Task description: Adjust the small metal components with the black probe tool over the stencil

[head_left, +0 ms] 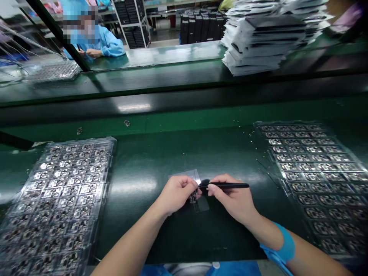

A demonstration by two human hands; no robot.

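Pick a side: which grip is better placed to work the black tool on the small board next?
Right, most likely. The right grip holds the black tool, its thin end pointing toward the small board; the left grip is occupied holding that board.

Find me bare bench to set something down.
Bare bench lies between the left tray and left hand, and between the right hand and right tray, though thin strands lie beside that tray. Crowded: both board-laden trays and the clear sheet at the hands.
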